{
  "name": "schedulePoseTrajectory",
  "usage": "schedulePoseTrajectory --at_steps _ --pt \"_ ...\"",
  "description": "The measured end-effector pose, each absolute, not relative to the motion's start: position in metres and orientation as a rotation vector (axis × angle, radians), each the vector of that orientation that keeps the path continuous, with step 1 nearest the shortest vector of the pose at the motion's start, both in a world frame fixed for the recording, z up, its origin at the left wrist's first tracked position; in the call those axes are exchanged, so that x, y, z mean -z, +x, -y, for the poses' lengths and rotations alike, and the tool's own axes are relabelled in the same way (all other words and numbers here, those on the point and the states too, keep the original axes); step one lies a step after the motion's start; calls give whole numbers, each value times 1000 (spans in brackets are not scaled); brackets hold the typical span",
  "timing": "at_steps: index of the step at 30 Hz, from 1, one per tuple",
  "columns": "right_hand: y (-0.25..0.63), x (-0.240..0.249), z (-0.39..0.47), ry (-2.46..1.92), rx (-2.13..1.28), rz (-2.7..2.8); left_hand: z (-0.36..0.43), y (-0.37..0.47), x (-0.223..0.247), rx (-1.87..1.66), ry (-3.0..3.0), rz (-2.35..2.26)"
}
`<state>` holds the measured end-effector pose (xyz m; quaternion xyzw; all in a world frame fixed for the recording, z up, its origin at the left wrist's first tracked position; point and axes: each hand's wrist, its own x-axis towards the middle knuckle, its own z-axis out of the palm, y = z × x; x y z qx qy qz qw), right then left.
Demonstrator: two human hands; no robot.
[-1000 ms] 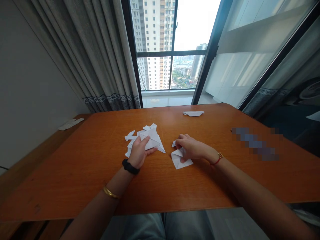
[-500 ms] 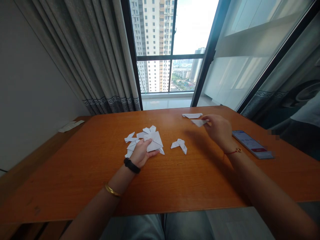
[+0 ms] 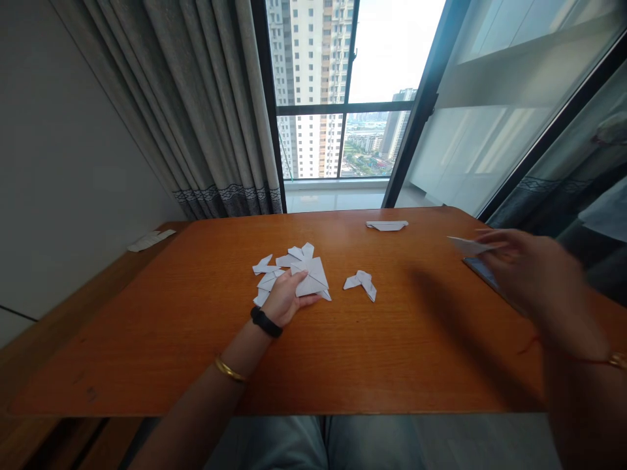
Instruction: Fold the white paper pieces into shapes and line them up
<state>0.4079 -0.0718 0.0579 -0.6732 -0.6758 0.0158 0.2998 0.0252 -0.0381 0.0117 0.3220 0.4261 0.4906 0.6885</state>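
In left hand [image 3: 285, 299] | paper square [image 3: 314, 278] | white, flat, diagonally creased

Just behind the left hand [image 3: 285, 297], a plain black strap [image 3: 266, 322] circles the wrist, fairly broad and smooth. Farther up the same forearm [image 3: 196, 399] sits a narrow, rounded, gold-coloured bangle [image 3: 229, 370] with a bright sheen. The right hand [image 3: 543, 277], blurred, has a thin red cord bracelet [image 3: 582, 359] at its wrist, a fine red end standing out on the inner side and a small gold-coloured ornament [image 3: 618, 361] on the outer; blur hides the ornament's exact shape. Pale blue-grey cloth trousers [image 3: 372, 440] cover both thighs.
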Motion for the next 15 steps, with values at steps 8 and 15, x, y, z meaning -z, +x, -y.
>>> schedulePoseTrajectory --at_steps 8,15 --pt "227 -28 50 -673 40 2078 44 28 -14 -951 688 -854" --pt "225 -15 43 -507 -225 2342 48 28 -13 -942 704 -764"
